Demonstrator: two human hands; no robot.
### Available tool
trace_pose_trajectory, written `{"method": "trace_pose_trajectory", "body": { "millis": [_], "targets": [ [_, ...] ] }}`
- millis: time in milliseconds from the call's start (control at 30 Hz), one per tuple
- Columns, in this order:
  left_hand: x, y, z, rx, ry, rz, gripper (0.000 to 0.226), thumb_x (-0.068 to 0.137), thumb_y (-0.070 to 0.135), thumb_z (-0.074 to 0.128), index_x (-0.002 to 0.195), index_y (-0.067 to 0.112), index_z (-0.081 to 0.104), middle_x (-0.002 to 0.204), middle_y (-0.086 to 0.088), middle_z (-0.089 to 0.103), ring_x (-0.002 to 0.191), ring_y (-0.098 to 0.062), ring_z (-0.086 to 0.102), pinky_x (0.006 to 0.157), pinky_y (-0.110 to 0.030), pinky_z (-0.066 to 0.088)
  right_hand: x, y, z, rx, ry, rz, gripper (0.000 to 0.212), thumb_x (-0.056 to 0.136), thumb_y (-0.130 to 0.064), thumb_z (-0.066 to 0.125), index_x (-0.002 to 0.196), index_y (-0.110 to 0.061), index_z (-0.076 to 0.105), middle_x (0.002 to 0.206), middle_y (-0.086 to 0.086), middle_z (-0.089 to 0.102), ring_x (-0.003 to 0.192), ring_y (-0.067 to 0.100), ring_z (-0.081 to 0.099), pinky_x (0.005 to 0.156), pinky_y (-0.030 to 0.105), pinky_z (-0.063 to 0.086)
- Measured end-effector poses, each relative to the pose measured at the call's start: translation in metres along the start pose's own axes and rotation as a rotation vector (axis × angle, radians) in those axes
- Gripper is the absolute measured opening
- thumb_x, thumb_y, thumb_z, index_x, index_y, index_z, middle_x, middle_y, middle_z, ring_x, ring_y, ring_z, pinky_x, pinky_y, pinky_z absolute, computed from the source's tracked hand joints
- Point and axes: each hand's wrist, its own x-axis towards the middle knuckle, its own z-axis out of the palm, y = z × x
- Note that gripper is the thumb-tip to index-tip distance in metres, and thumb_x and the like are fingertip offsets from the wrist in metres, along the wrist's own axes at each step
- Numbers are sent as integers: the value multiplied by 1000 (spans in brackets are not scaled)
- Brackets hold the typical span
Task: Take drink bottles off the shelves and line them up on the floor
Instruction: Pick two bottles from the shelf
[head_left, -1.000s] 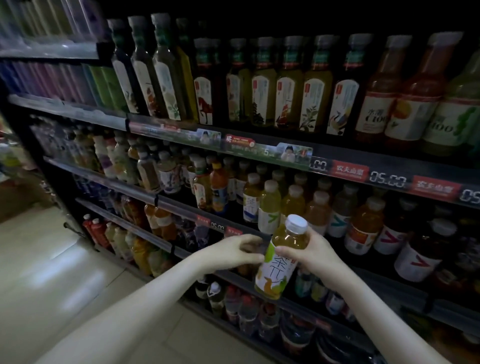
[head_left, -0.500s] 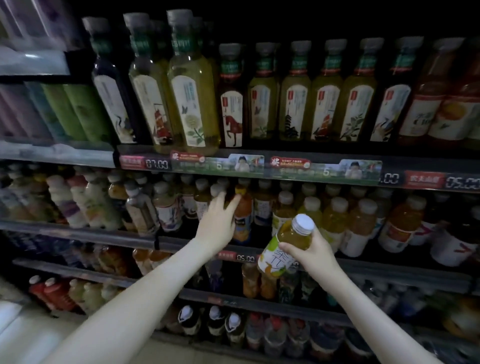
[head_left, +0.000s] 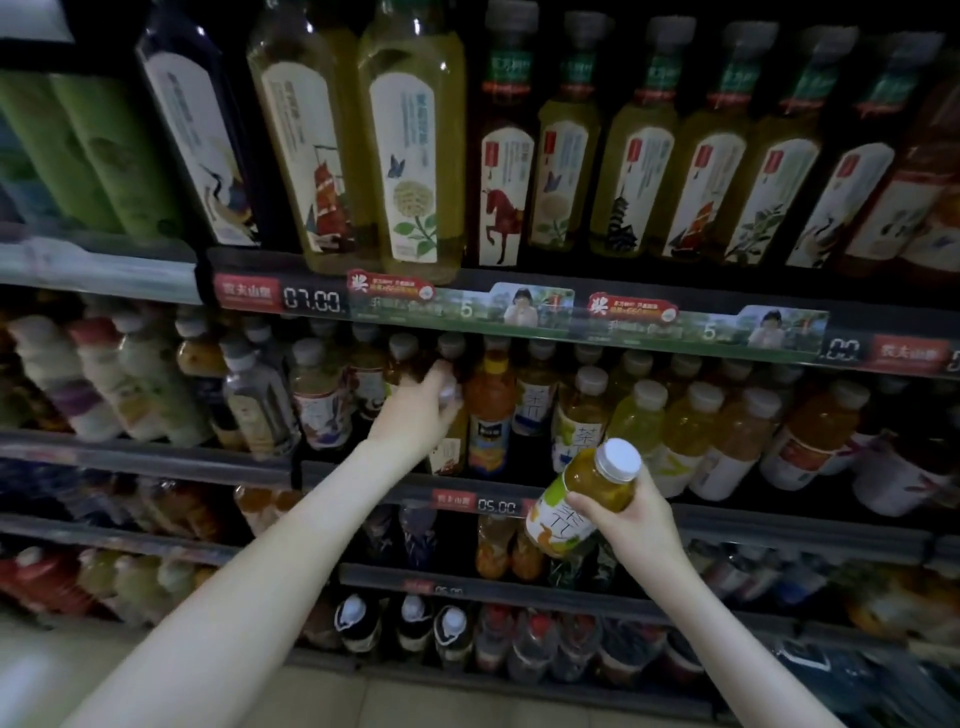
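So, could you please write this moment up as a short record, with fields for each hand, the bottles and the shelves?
right hand: grips a yellow tea bottle with a white cap, tilted, in front of the shelves
left hand: reaches onto the middle shelf, at the top of a shelf bottle beside the orange juice bottle; grip blurred
shelves: packed with upright bottles, price tags on the rails
task stage: one bottle off the shelf, not yet on the floor
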Motion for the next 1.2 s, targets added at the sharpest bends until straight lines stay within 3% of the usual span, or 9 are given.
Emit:
{"method": "trace_pose_trajectory", "body": {
  "millis": [67, 200, 333, 500, 700, 867, 1033, 1200],
  "targets": [
    [-16, -3, 1, 31, -6, 71, 45, 99, 34, 47, 138, 18, 31, 83, -7, 57, 58, -21, 50, 45, -29, 33, 2, 0, 10, -7, -18, -10, 54, 74, -19, 81, 116, -31, 49, 105, -15, 60, 95, -3, 56, 72, 12, 42],
    [-42, -15, 2, -89, 103, 44, 44, 98, 36, 48, 135, 15, 35, 96, -7, 60, 70, -24, 58, 52, -31, 41, 4, -5, 25, -7, -70, -36, 55, 75, -21, 80, 118, -32, 48, 108, -16, 59, 96, -5, 55, 73, 12, 43],
    [-56, -26, -23, -289, 278, -87, 35, 96, 36, 51, 125, 19, 41, 72, 1, 55, 58, -18, 53, 46, -27, 32, 7, -9, 41, 12, -84, -74, 58, 75, -20, 80, 122, -26, 47, 113, -8, 60, 103, 3, 57, 85, 22, 48],
    [-72, -44, -52, -296, 396, -172, 33, 93, 42, 54, 121, 26, 43, 69, -6, 62, 54, -16, 54, 49, -27, 36, 21, -20, 79, -3, -124, -189, 64, 75, -20, 80, 128, -20, 44, 122, -2, 55, 113, 7, 54, 100, 27, 43],
    [-92, -74, -62, -195, 355, -224, 35, 92, 47, 54, 122, 31, 45, 51, -5, 52, 46, -19, 50, 46, -30, 33, 50, -33, 136, -55, -186, -253, 70, 76, -15, 79, 136, -14, 41, 133, 2, 46, 123, 11, 43, 105, 25, 34],
    [-103, -99, -54, -237, 323, -304, 32, 90, 47, 57, 118, 37, 45, 54, -5, 58, 41, -13, 52, 39, -22, 36, 75, -31, 170, -47, -207, -230, 49, 78, -13, 76, 121, -15, 53, 119, 2, 57, 114, 15, 53, 101, 33, 42],
    [-100, -112, -48, -269, 288, -342, 30, 89, 48, 58, 115, 41, 44, 56, -6, 62, 44, -14, 55, 47, -30, 43, 94, -33, 190, -115, -333, -155, 47, 81, -19, 74, 121, -14, 52, 117, -1, 60, 113, 17, 57, 95, 29, 43],
    [-88, -108, -42, -232, 236, -325, 32, 88, 51, 57, 116, 42, 44, 58, -4, 60, 50, -15, 55, 47, -28, 39, 117, -57, 210, -356, -467, -111, 77, 84, -34, 70, 145, -13, 27, 144, 7, 40, 131, 23, 40, 98, 26, 32]
  ]
}}
